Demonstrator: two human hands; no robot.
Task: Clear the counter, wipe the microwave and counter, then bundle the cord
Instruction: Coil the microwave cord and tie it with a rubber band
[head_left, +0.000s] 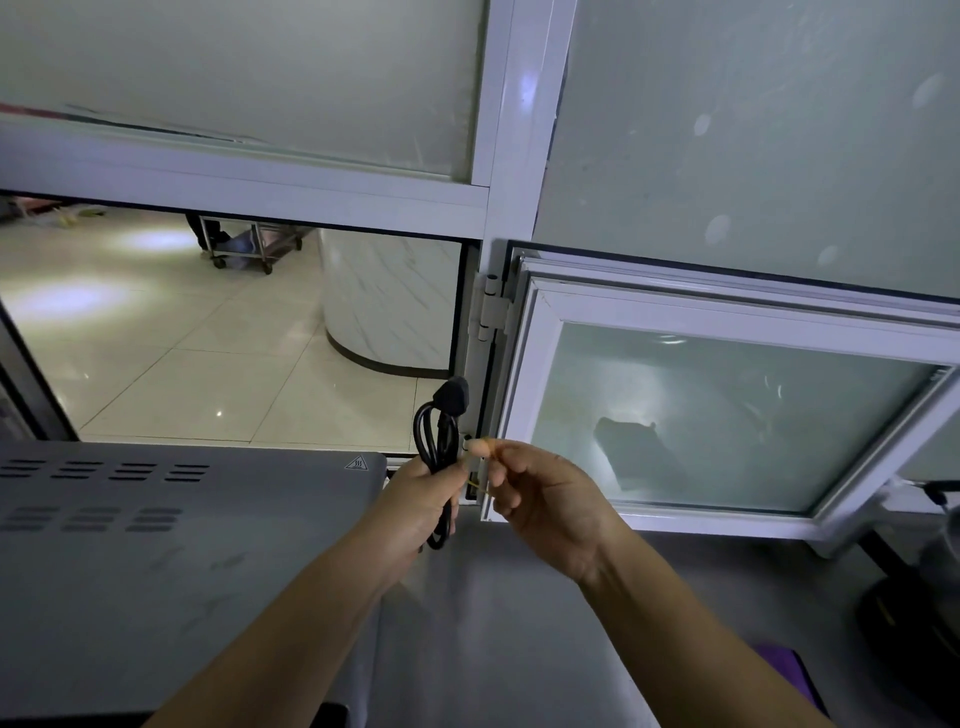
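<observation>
Head view, nearest first: two bare forearms reach up from the bottom edge over a grey counter. Left hand grips the folded black cord, its plug sticking up above the fist. Right hand, just beside it, pinches a thin yellowish band that runs to the cord. At left sits the grey vented top of the microwave. A purple cloth lies low right. Behind stands an open white-framed window; beyond, a tiled floor and a wheeled cart.
</observation>
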